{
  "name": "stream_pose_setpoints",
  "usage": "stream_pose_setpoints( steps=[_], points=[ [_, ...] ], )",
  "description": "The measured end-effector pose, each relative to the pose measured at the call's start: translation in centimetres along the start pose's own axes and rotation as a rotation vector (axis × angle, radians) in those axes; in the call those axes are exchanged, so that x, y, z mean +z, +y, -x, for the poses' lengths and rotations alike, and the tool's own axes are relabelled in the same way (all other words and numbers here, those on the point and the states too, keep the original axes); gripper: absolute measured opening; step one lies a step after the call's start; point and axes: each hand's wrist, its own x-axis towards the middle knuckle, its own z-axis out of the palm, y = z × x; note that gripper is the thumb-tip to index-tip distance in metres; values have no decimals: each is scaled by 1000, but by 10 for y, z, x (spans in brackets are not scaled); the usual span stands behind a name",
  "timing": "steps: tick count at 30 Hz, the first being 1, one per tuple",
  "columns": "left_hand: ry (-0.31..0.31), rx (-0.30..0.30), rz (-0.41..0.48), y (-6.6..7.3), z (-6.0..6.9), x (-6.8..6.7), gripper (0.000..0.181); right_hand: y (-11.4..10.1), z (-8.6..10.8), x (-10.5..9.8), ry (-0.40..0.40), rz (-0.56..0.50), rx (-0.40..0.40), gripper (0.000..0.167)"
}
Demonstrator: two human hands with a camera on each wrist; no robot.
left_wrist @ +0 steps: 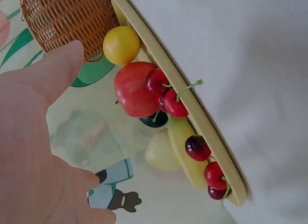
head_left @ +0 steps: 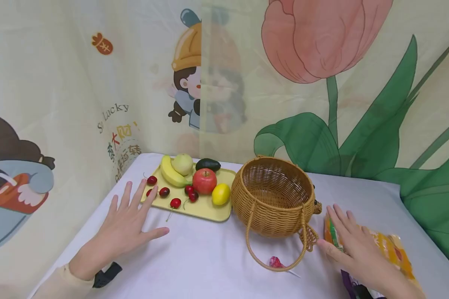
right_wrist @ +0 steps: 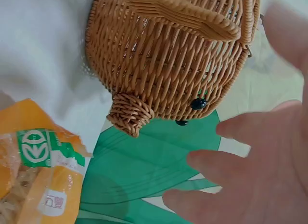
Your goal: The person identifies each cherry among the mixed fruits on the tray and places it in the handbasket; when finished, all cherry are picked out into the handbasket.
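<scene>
My left hand (head_left: 125, 224) hovers with fingers spread at the near-left corner of a yellow tray (head_left: 209, 214), holding nothing. On the tray lie a banana (head_left: 171, 172), a pale green round fruit (head_left: 183, 164), an avocado (head_left: 208, 165), a red apple (head_left: 204, 181), a lemon (head_left: 221, 194) and several cherries (head_left: 175, 203). To the tray's right stands a wicker basket (head_left: 269, 216), its handle folded down toward me. My right hand (head_left: 363, 249), fingers extended and holding nothing, is above an orange snack bag (head_left: 391, 249) right of the basket.
A wrapped lollipop (head_left: 275, 262) lies on the white-covered table (head_left: 194, 257) by the basket handle. Part of a purple package (head_left: 348, 284) shows beneath my right wrist. A printed curtain (head_left: 153, 83) hangs behind and left of the table.
</scene>
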Motion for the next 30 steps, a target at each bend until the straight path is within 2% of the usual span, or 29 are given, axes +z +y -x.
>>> stream_pose_setpoints(
  steps=[4, 7, 14, 19, 24, 30],
  points=[
    [-24, 11, 38, -8, 0, -1, 111, -3, -8, -6, 16, 1, -18, 85],
    [-37, 32, 84, -18, -2, -1, 102, -8, -14, -10, 35, 9, -27, 78],
    [29, 136, 103, -39, -12, 3, 73, -17, -31, -12, 128, 10, -122, 62],
    [49, 187, 151, -48, -28, 6, 56, -21, -38, -12, 155, 9, -125, 58],
    [43, 181, 149, -54, -41, 8, 50, -21, -43, -10, 189, -3, -109, 59],
    [13, 117, 142, -66, -54, 15, 49, -21, -47, -5, 302, -31, -157, 54]
  ],
)
